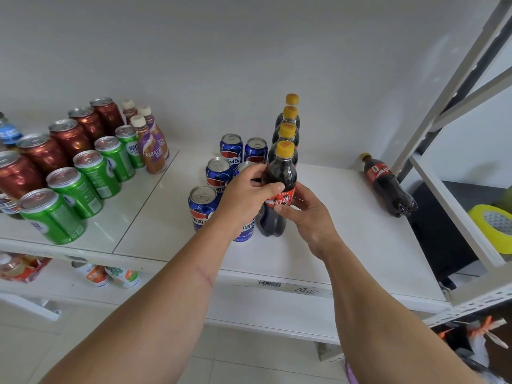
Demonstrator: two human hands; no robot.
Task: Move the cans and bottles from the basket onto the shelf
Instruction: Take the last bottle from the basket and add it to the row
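Observation:
A cola bottle (280,173) with a yellow cap stands upright at the front of a row of like bottles (286,128) on the white shelf (360,231). My left hand (243,198) grips its upper body from the left. My right hand (307,214) pinches its red label from the right. Several blue Pepsi cans (203,206) stand just left of the bottle, partly hidden behind my left hand. One more cola bottle (388,187) lies on its side at the shelf's right. The basket is out of view.
Green cans (52,214), red cans (41,151) and coffee bottles (151,151) stand in rows on the left shelf board. A yellow tape roll (493,225) lies beyond the grey shelf frame (454,87) at right. Packets sit on the lower shelf (105,275).

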